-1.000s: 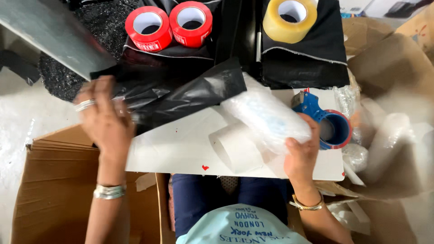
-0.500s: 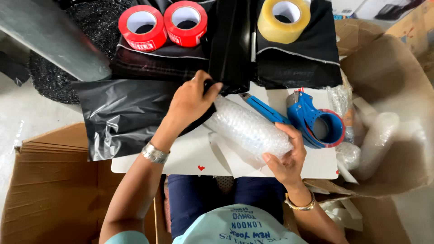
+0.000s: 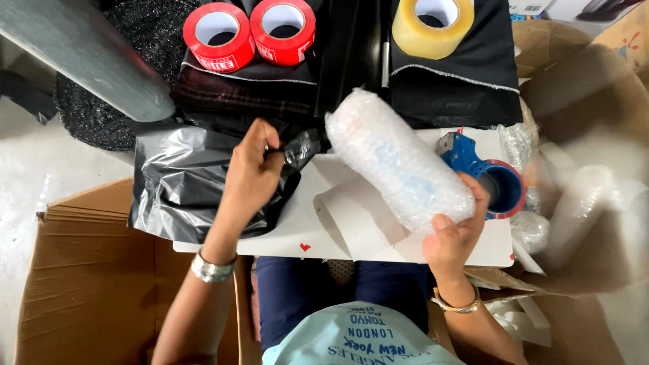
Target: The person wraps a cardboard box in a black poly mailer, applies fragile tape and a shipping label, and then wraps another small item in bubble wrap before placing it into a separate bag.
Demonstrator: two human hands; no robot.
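My right hand [image 3: 454, 236] grips the near end of a long bundle wrapped in bubble wrap [image 3: 395, 159], held tilted above the white board [image 3: 324, 230] on my lap. My left hand [image 3: 251, 177] pinches the edge of a black plastic mailer bag [image 3: 179, 182] that lies over the board's left side. The pinched corner of the bag is lifted close to the bundle's far end.
A blue tape dispenser [image 3: 483, 172] with red tape rests on the board's right. Two red tape rolls [image 3: 250, 30] and a yellowish roll [image 3: 433, 23] sit on dark fabric beyond. Grey roll [image 3: 81, 57] at left, open cardboard boxes [image 3: 88, 284] on both sides.
My left hand came from the left edge of the bag to its right edge and pinched it. The right hand raised and tilted the wrapped bundle toward the bag.
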